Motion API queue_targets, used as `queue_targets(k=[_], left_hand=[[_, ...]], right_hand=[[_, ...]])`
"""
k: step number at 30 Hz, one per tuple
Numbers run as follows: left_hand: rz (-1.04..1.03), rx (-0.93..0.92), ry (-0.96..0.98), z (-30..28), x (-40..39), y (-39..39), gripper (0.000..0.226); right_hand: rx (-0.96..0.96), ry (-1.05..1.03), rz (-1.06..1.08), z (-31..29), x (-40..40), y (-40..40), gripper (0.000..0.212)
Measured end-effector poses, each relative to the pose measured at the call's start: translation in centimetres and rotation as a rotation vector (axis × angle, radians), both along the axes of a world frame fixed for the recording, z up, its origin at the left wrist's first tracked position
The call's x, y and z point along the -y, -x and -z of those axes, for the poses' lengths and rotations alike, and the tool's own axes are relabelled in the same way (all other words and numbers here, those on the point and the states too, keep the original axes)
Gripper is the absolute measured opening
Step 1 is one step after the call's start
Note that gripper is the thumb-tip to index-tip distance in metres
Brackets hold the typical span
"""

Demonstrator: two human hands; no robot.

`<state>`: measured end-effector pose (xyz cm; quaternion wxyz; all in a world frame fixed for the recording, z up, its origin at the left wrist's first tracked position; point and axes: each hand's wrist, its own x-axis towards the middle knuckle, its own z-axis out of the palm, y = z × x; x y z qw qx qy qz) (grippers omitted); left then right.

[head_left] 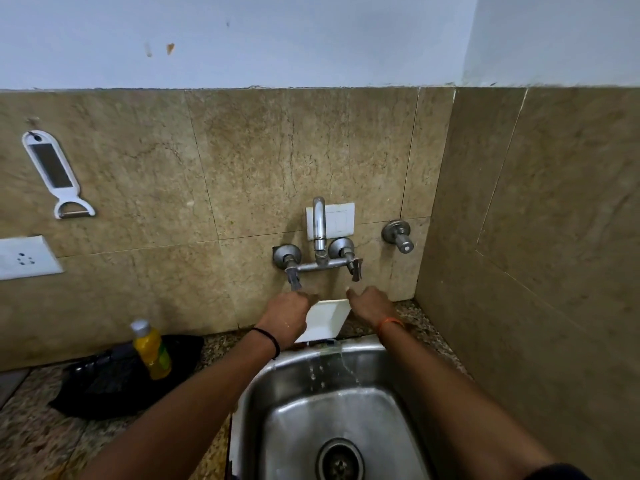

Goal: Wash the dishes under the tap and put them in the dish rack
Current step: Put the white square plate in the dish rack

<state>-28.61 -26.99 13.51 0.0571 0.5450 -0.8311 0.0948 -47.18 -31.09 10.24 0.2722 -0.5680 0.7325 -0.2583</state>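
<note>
Over the back rim of the steel sink (263,393), under the wall tap (319,233), a white square dish (325,320) is held tilted, the left hand (289,315) and right hand (370,304) gripping its side edges while water runs off its lower edge into the basin.

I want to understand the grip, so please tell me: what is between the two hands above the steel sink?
In the head view, a white square dish sits between the left hand and right hand, dripping water into the sink.
</note>
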Motion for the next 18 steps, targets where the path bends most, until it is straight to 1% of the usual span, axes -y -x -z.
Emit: queue_targets(k=[2,3,4,5,7,8,9,11,13,16,18], left_hand=[[0.006,-0.003,0.021,0.6,-0.8,-1.9,0.057],[0.012,-0.005,0.017,0.9,-1.3,-2.8,0.058],[0.021,-0.022,0.019,1.3,-1.9,-3.7,0.057],[0.038,-0.035,0.028,1.5,-2.7,-4.7,0.057],[0.128,-0.067,0.092,1.6,-4.7,-6.7,0.059],[0.171,-0.071,0.14,1.5,-5.7,-7.8,0.061],[0.189,-0.054,0.181,1.5,-6.7,-9.1,0.062],[0.204,-0.073,0.226,1.3,-8.4,-11.9,0.057],[0.189,-0.099,0.227,1.3,-9.9,-15.5,0.054],[0.095,-0.14,0.235,1.3,-12.3,-21.8,0.055],[0.0,-0.161,0.227,1.4,-14.5,-26.4,0.042]], right_hand=[[0.503,-0.274,-0.013,0.5,-1.3,-0.9,0.064],[0.708,-0.406,-0.046,0.7,-1.9,-1.3,0.068],[0.872,-0.512,-0.082,0.8,-2.3,-1.7,0.067],[1.011,-0.583,-0.11,0.9,-2.6,-2.1,0.06],[1.2,-0.629,-0.122,1.0,-3.0,-3.3,0.037],[1.267,-0.636,-0.107,1.0,-3.2,-4.2,0.031],[1.321,-0.644,-0.096,1.1,-3.4,-5.5,0.028],[1.406,-0.637,-0.059,1.2,-3.8,-8.2,0.029],[1.42,-0.619,-0.062,1.0,-4.4,-11.6,0.025],[1.449,-0.604,-0.163,0.4,-5.4,-17.8,0.015],[1.414,-0.599,-0.246,-0.2,-6.4,-22.4,0.013]])
